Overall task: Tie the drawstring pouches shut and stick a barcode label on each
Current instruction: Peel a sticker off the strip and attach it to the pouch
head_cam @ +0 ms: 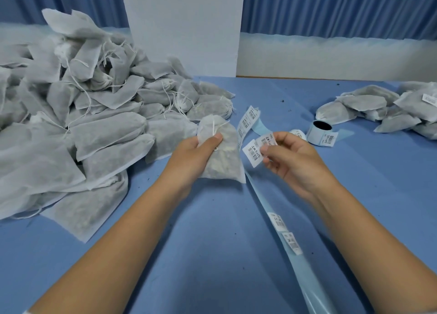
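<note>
My left hand (pixel 198 153) grips a filled white drawstring pouch (pixel 223 157) at table centre, thumb on its upper part near the gathered neck and string. My right hand (pixel 287 156) pinches a white barcode label (pixel 254 151) just right of the pouch. That label hangs on a pale blue backing strip (pixel 293 250), which runs down toward me and carries two more labels. Another stretch of labels (pixel 248 119) curls up behind the pouch.
A big heap of white pouches (pixel 78 115) fills the left of the blue table (pixel 212 242). A smaller pile of labelled pouches (pixel 387 110) lies at the right. A label roll (pixel 321 132) stands beyond my right hand. A white board (pixel 182 25) stands at the back.
</note>
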Tool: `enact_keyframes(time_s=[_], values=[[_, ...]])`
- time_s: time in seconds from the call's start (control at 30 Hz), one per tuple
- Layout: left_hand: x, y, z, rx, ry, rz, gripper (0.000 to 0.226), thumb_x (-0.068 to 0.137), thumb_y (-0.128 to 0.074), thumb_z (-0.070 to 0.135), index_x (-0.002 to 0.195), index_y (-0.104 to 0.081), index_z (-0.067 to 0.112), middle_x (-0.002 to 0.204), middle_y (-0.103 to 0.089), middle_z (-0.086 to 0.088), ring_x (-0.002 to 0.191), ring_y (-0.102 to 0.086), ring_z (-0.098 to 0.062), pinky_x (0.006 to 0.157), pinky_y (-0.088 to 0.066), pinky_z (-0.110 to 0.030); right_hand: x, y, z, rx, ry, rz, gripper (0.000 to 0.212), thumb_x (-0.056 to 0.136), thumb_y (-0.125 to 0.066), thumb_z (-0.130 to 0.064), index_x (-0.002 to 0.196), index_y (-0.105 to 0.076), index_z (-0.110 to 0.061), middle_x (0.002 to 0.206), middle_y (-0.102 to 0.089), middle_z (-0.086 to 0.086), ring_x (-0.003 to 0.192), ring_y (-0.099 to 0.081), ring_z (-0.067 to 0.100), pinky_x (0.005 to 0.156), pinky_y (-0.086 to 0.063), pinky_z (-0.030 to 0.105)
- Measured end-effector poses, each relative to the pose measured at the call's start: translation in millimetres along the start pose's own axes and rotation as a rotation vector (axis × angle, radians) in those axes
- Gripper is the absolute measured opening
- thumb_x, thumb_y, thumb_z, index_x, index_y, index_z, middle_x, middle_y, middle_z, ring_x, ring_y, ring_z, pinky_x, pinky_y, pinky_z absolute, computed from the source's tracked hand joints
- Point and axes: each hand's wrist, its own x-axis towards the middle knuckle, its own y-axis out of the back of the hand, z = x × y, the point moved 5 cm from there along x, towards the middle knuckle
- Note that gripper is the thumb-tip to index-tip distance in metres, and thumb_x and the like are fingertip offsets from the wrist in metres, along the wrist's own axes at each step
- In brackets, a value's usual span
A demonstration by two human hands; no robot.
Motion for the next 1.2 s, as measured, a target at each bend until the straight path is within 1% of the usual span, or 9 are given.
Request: enact_keyframes(time_s=[0.1,0.2,0.3,0.4,0.5,0.63,0.77,0.97,1.2], values=[[-2.5,1.5,8.1,0.038,-0.048,-0.061,0.019,0.09,-0.07,0.036,0.087,-0.075,0.018,0.087,-0.077,-0.002,0.077,-0.072,-0.014,0.075,-0.053,-0.031,-2.0,-9.3,-2.8,0.078,0.006,-0.025,0.019,0.084,-0.064,0.007,0.094,-0.06,-0.009,0.081,-0.072,0.002,0.067,-0.063,0.009,0.056,-0.05,0.016],[-8.6,-7.0,7.4,0.147,-0.037,-0.15,0.039,0.078,-0.077,0.044,0.093,-0.074,0.008,0.092,-0.075,-0.014,0.078,-0.067,-0.017,0.077,-0.047,-0.035,-5.0,-21.1,-5.7,0.101,0.036,-0.067,0.021,0.083,-0.066,0.006,0.093,-0.06,-0.012,0.086,-0.072,0.004,0.068,-0.064,0.01,0.053,-0.047,0.015],[-14.2,-14.7,3.3,0.218,-0.009,-0.237,0.03,0.078,-0.08,0.042,0.088,-0.074,0.014,0.085,-0.076,-0.002,0.073,-0.063,-0.01,0.073,-0.044,-0.03,-8.0,-28.4,-4.8,0.017,0.086,-0.082,0.024,0.082,-0.069,0.005,0.092,-0.059,-0.014,0.094,-0.069,0.007,0.074,-0.066,0.015,0.054,-0.049,0.017],[-16.1,-16.7,1.5,0.264,-0.001,-0.325,0.033,0.078,-0.08,0.037,0.1,-0.075,0.013,0.101,-0.076,-0.007,0.086,-0.066,-0.012,0.082,-0.048,-0.032,-8.8,-25.1,-2.5,-0.112,0.108,-0.047,0.026,0.081,-0.071,0.006,0.093,-0.059,-0.014,0.101,-0.065,0.007,0.076,-0.068,0.02,0.055,-0.051,0.018],[-19.3,-18.6,2.8,0.193,0.025,-0.475,0.019,0.082,-0.078,0.018,0.101,-0.075,0.017,0.101,-0.077,-0.002,0.09,-0.071,-0.011,0.077,-0.053,-0.023,-8.3,-21.4,-2.3,-0.172,0.115,-0.051,0.029,0.081,-0.071,0.007,0.094,-0.058,-0.015,0.1,-0.061,0.007,0.069,-0.068,0.017,0.055,-0.051,0.018],[-22.7,-17.4,4.6,0.09,0.067,-0.582,0.041,0.067,-0.08,0.019,0.107,-0.073,0.013,0.106,-0.075,-0.006,0.095,-0.071,-0.014,0.077,-0.055,-0.021,-8.6,-21.4,-5.5,-0.215,0.167,-0.089,0.03,0.082,-0.068,0.011,0.095,-0.055,-0.013,0.094,-0.06,0.004,0.068,-0.068,0.016,0.054,-0.051,0.019],[-22.5,-19.2,5.4,0.055,0.087,-0.52,0.029,0.072,-0.078,0.031,0.097,-0.077,0.016,0.101,-0.076,-0.007,0.089,-0.072,-0.014,0.071,-0.055,-0.02,-10.3,-23.5,-7.3,-0.279,0.238,-0.101,0.03,0.081,-0.068,0.011,0.095,-0.054,-0.012,0.089,-0.056,0.006,0.069,-0.065,0.02,0.055,-0.053,0.022],[-16.0,-16.0,1.7,0.197,0.066,-0.329,0.012,0.09,-0.068,0.016,0.098,-0.075,0.011,0.099,-0.076,-0.011,0.079,-0.067,-0.015,0.073,-0.048,-0.026,-12.2,-23.7,-5.7,-0.241,0.252,-0.077,0.022,0.082,-0.07,0.004,0.092,-0.057,-0.011,0.08,-0.059,0.005,0.066,-0.061,0.018,0.054,-0.054,0.023],[-14.4,-12.6,-0.2,0.099,0.155,-0.305,0.011,0.09,-0.065,0.012,0.083,-0.074,0.015,0.079,-0.075,-0.002,0.067,-0.067,-0.011,0.06,-0.05,-0.019,-4.7,0.8,-9.6,-0.112,0.006,-0.027,0.01,0.084,-0.069,-0.016,0.088,-0.07,-0.025,0.09,-0.072,-0.007,0.082,-0.066,0.005,0.054,-0.049,0.017]])
